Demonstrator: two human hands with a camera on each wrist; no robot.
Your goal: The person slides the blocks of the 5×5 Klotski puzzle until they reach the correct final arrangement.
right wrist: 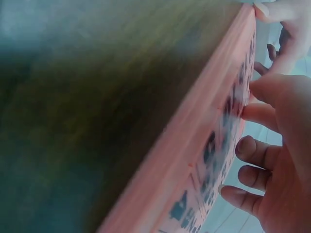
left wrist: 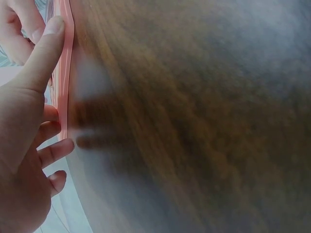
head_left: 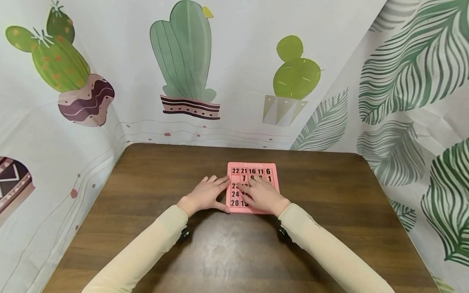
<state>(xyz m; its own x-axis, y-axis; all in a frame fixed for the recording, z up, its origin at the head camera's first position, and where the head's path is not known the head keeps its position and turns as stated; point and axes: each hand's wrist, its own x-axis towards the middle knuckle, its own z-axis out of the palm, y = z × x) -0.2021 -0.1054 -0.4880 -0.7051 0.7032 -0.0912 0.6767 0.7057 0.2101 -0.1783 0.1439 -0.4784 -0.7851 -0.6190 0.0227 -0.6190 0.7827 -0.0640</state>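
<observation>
A pink number sliding puzzle (head_left: 253,165) lies flat on the table, with black numbers on its square tiles. Its top row reads 22, 21, 16, 11, 6, and a gap without a tile shows at the left of the second row. My left hand (head_left: 205,194) steadies the puzzle's left side, thumb at the lower left corner and fingertips by the edge higher up. Over the middle and right tiles is my right hand (head_left: 264,194), its thumb and forefinger touching the face in the right wrist view. It covers several numbers on the lower right.
The brown wooden table (head_left: 154,175) has rounded far corners. Behind it hangs a white cloth (head_left: 242,81) printed with cacti, and a leaf-patterned cloth (head_left: 414,81) is on the right. Dark wrist cameras sit under both cream sleeves (head_left: 146,244).
</observation>
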